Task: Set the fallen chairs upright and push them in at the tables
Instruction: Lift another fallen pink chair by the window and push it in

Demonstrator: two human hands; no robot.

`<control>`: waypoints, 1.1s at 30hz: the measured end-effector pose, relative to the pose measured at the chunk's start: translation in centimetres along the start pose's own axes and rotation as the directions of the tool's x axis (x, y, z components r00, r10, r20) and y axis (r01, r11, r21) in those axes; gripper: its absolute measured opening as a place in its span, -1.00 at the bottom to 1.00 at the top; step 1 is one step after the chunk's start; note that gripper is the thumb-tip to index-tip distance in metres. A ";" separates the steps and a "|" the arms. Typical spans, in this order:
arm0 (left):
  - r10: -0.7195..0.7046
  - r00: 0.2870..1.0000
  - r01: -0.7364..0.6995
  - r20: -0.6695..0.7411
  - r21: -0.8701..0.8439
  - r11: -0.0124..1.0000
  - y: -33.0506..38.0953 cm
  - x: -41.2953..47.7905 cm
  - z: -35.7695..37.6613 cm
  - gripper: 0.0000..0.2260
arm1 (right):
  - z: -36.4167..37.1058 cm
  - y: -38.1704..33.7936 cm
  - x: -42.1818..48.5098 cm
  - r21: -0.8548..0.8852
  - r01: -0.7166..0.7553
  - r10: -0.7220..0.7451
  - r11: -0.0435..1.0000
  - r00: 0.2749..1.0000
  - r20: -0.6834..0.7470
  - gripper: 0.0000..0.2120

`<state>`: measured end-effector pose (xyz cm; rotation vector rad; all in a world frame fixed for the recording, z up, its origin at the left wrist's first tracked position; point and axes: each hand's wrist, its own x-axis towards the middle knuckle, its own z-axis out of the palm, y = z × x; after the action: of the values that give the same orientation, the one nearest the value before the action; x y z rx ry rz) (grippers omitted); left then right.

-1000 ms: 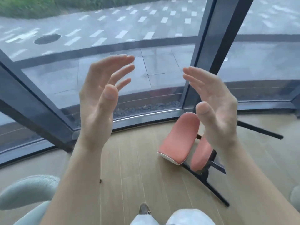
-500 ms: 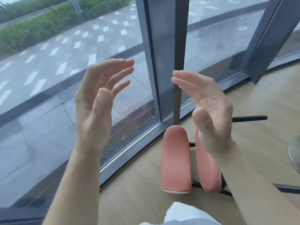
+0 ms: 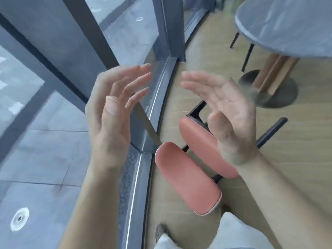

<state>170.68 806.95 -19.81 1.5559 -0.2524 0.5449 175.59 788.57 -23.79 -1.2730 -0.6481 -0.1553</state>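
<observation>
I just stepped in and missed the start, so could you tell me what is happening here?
A person stands over a fallen pink chair lying on the wooden floor by the glass wall. The left hand and right hand are raised and open, touching nothing. A round grey table stands nearby.

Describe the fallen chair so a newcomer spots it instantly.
Find the glass wall on the left, then the wooden floor at its foot. There a chair lies tipped over. Its pink pads and dark legs set it apart from the grey round table.
</observation>
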 end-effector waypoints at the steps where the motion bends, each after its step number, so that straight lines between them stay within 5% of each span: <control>1: -0.015 0.999 0.017 0.045 -0.053 0.998 -1.2 0.6 -0.7 -0.58 | 0.6 0.6 -0.8 -0.044 0.006 -0.008 0.999 0.998 -0.056 -0.26; 11: -0.259 0.948 0.293 0.185 -0.194 0.936 -13.9 -4.0 -3.7 -0.50 | 5.7 10.5 -8.4 -0.037 -0.174 0.150 0.984 0.924 -0.351 -0.21; 23: -0.438 0.894 0.447 0.091 -0.170 0.878 -48.3 -20.5 -8.2 -0.51 | 5.2 44.5 -25.1 0.075 -0.238 0.240 0.968 0.804 -0.544 -0.20; 27: -0.539 0.839 0.543 0.074 -0.158 0.825 -58.7 -26.2 -9.7 -0.51 | 5.2 54.9 -32.2 0.100 -0.306 0.304 0.947 0.747 -0.591 -0.23; 33: -0.794 0.607 0.747 -0.028 -0.319 0.583 -72.5 -35.8 -10.8 -0.53 | 7.6 68.6 -42.0 0.173 -0.397 0.402 0.901 0.619 -0.675 -0.25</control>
<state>172.78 816.62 -100.77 1.1711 0.4795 -0.0764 169.76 806.80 -102.26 -1.2013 0.3103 -0.2462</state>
